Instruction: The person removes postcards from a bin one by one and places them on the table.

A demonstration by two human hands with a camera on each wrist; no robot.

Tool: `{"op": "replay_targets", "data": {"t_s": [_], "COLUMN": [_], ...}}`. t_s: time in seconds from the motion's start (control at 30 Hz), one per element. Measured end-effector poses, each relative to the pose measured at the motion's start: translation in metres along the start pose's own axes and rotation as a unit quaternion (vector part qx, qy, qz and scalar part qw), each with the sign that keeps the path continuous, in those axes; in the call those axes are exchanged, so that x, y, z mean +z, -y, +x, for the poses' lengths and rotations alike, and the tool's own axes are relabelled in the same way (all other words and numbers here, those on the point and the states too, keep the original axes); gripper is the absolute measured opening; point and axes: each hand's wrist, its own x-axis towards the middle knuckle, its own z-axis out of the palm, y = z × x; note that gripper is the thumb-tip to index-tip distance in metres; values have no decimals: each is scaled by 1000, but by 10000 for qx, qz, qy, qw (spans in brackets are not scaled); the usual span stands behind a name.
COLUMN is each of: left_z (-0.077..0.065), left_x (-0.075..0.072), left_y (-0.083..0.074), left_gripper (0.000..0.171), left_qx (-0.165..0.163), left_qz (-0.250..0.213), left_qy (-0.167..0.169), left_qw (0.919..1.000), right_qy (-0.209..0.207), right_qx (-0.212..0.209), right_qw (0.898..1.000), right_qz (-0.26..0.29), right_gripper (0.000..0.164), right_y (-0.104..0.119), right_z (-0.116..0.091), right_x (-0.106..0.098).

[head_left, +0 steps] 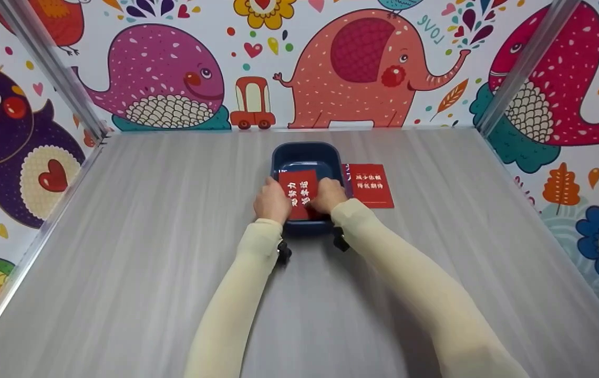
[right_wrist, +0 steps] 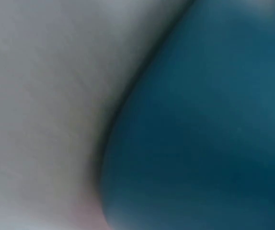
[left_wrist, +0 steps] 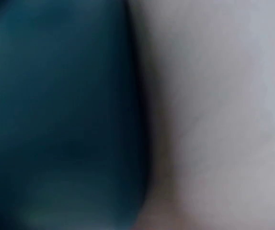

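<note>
A red card point(head_left: 298, 185) with white characters lies tilted inside the dark blue rectangular tub point(head_left: 308, 228) in the head view. At its left edge, my left hand point(head_left: 271, 201) grips the card with curled fingers, right over the tub's left rim. My right hand point(head_left: 330, 196) pinches the card's right side, thumb toward its face. Fingertips of both hands are partly hidden. The left wrist view is filled by the tub's blurred outer wall point(left_wrist: 65, 110) beside the table, and the right wrist view shows the tub's other side point(right_wrist: 200, 120).
Just right of the tub, a second red card point(head_left: 370, 186) with white characters lies on the grey wood-grain table point(head_left: 173, 220), a purple strip along its left side. Cartoon-printed panels point(head_left: 257, 47) rise at the back and both sides, with metal posts point(head_left: 528, 65) at the corners.
</note>
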Motion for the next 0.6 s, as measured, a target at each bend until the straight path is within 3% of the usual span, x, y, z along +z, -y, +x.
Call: {"op": "replay_targets", "data": {"t_s": [0.2, 0.33, 0.47, 0.6], "left_z": [1, 1, 1, 1], "left_x": [1, 1, 1, 1], "left_y": [0, 0, 0, 0], "left_gripper": [43, 43, 41, 39], "left_qx": [-68, -82, -68, -53], "left_qz": [-21, -37, -50, -27], "left_qy": [53, 29, -11, -45], "left_qw": [10000, 10000, 10000, 10000], "right_qy": [-210, -381, -524, -687], "right_qx": [21, 51, 71, 54], "right_qw": [9996, 9985, 9969, 9948], "right_qz": [204, 396, 581, 752], "right_gripper": [33, 18, 36, 36], "right_y": [0, 0, -1, -1], "right_z": [-2, -4, -4, -4], "right_x": [-1, -1, -2, -3]}}
